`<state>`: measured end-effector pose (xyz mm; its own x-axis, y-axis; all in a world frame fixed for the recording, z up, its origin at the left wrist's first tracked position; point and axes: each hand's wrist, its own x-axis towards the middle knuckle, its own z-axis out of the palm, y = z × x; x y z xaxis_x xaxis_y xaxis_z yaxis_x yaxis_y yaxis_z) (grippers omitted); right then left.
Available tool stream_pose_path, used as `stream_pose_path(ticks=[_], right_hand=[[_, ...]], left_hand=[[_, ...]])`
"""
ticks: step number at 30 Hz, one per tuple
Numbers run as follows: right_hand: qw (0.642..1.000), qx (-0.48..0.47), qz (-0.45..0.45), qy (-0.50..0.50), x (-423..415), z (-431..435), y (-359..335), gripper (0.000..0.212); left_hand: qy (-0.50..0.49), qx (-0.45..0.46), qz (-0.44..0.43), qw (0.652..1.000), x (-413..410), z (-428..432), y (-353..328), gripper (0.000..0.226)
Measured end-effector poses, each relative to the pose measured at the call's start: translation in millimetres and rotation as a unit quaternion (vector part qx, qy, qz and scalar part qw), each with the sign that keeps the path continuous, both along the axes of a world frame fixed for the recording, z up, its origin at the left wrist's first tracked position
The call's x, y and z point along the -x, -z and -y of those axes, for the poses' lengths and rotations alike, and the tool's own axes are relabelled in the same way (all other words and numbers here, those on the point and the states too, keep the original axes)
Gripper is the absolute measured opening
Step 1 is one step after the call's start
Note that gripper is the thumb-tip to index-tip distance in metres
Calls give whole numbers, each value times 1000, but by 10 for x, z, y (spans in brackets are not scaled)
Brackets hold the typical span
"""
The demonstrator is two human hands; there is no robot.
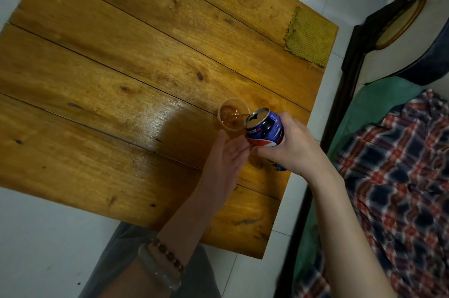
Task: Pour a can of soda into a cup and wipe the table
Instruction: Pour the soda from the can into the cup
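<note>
A clear cup point(232, 116) stands on the wooden table point(116, 74) near its right edge, with brown soda foaming inside. My right hand point(291, 144) grips a blue soda can point(264, 128), tilted with its open mouth over the cup's rim, and soda streams into the cup. My left hand point(224, 164) rests on the table just in front of the cup, fingers straight and together, fingertips near the cup's base; whether they touch it I cannot tell. A yellow woven cloth point(309, 37) lies flat at the table's far right corner.
The table stands on a pale tiled floor point(43, 237). A dark wooden bed frame point(345, 83) runs along the table's right side, with green bedding point(379, 103) and a plaid fabric point(398, 176) on it. A round framed object point(401, 21) lies at the far right.
</note>
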<state>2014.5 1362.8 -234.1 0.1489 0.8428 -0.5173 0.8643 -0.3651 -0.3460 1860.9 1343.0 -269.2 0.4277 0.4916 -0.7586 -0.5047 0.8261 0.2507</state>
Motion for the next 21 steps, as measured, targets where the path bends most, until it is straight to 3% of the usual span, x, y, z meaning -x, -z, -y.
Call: stream_pose_path(ticks=[21], right_hand=[[1000,7,2,-7,7,-23,-13,61]], left_hand=[[-2,-9,-1,1000,0,-10,-27,52]])
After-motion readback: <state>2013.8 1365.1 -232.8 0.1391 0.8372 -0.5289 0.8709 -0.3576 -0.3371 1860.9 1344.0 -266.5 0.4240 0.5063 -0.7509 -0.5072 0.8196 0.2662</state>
